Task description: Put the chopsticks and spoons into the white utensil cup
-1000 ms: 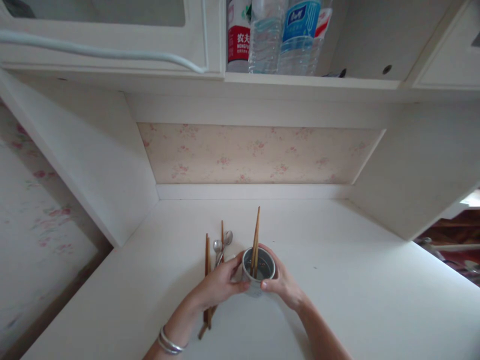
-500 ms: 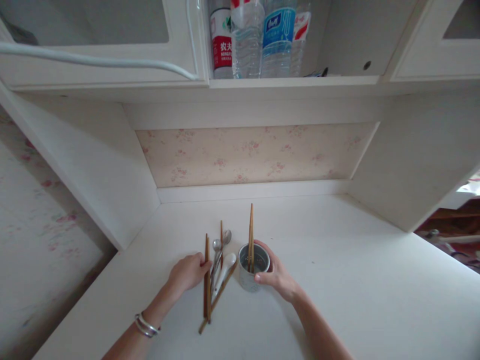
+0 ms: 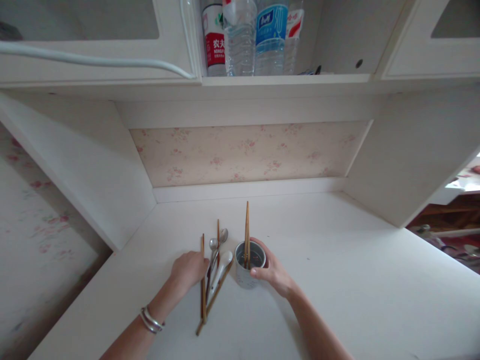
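My left hand (image 3: 188,269) is closed at a pair of wooden chopsticks (image 3: 203,300) on the white tabletop, its curled fingers hiding their middle. Just right of it lie two metal spoons (image 3: 213,244), a white spoon (image 3: 221,270) and more chopsticks (image 3: 219,292), some crossing at their near ends. My right hand (image 3: 275,274) wraps around the right side of a grey metal cup (image 3: 245,280), thumb at the near rim. Chopsticks (image 3: 247,230) stand upright in the cup, leaning slightly.
An overhead cabinet holds several plastic bottles (image 3: 240,42) and a red-and-white container (image 3: 215,42). A white cable (image 3: 93,61) runs across the cabinet front at upper left. White side panels (image 3: 82,160) flank the tabletop (image 3: 356,280). Floral wallpaper (image 3: 247,152) covers the back.
My left hand has shifted slightly over the chopsticks, its fingertips covering more of them. My right hand stays on the cup. The whole view has moved a little.
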`<state>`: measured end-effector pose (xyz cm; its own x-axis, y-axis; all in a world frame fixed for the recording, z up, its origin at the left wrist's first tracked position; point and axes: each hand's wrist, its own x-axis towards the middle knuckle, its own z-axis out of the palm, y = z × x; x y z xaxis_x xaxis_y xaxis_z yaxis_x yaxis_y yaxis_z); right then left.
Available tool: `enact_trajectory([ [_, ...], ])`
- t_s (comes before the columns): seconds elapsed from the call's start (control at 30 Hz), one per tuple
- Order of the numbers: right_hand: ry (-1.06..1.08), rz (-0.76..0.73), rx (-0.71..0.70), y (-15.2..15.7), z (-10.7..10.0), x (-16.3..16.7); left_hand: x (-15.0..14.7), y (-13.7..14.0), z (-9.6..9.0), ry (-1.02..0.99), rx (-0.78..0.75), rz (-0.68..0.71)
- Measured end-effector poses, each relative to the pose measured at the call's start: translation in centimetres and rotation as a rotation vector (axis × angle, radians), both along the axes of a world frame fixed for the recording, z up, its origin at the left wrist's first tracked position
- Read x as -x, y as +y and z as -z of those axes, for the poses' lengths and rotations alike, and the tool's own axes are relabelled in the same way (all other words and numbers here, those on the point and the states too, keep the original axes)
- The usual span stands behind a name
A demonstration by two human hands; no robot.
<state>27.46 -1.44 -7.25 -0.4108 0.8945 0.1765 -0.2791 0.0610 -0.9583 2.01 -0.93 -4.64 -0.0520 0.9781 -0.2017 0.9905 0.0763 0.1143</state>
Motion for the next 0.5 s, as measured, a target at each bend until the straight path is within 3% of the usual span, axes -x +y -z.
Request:
enact_trajectory([
  [0.13,0.011,-0.007,0.029,0.1,0.0,-0.1,0.5,0.4,-1.0,-0.081,-0.038,0.030],
  [0.23,0.010,-0.007,0.036,0.2,-0.1,0.0,0.7,0.7,-3.2,-0.199,-0.085,0.067],
  [0.4,0.008,-0.027,0.031,0.2,-0.4,0.0,-0.4,0.9,-8.9,-0.778,-0.266,0.026],
  [0.5,0.006,-0.030,0.034,0.1,-0.5,0.0,-1.8,1.3,-11.4,-0.965,-0.375,0.039],
])
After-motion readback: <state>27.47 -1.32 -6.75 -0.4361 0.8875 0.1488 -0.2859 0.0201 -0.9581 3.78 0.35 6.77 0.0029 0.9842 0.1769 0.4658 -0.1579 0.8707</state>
